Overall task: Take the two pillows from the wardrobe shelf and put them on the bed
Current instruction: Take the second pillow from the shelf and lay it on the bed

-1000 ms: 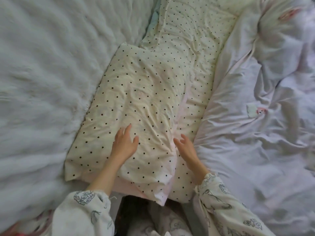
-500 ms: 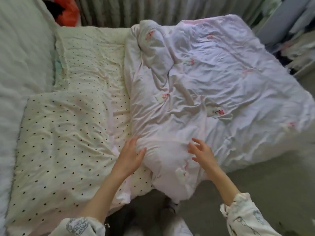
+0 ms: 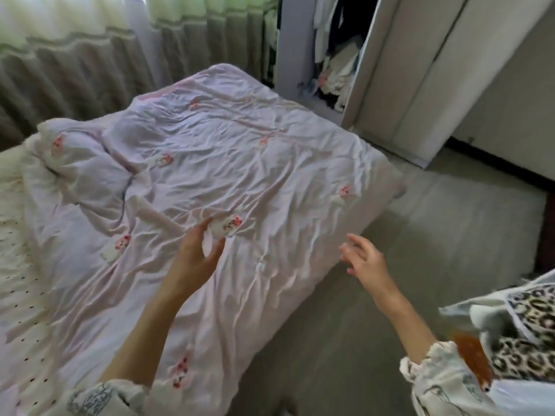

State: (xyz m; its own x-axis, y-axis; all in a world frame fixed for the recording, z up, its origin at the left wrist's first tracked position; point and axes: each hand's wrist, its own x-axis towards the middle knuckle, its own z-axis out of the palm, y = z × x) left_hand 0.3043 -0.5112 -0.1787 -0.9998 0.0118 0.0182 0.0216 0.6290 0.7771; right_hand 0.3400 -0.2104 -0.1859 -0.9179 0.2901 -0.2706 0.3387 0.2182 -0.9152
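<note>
The bed (image 3: 375, 187) fills the left and middle, covered by a rumpled pale pink quilt (image 3: 210, 163) with small pink patches. A strip of cream polka-dot fabric (image 3: 18, 265) shows at the far left edge; I cannot tell whether it is a pillow or the sheet. The wardrobe (image 3: 330, 64) stands past the bed's far corner, its door (image 3: 399, 73) open and clothes piled inside. My left hand (image 3: 195, 256) hovers over the quilt, fingers spread and empty. Beyond the bed's near edge, my right hand (image 3: 363, 259) is above the floor, open and empty.
Pleated grey-green curtains (image 3: 99, 55) hang behind the bed. Grey carpet (image 3: 435, 235) runs between bed and wardrobe. A pile with leopard-print fabric (image 3: 531, 334) and something orange sits at the lower right.
The view has swung right, from the polka-dot pillow on the bed to the quilt and the open wardrobe. Both hands left the pillow and now hang free, further right.
</note>
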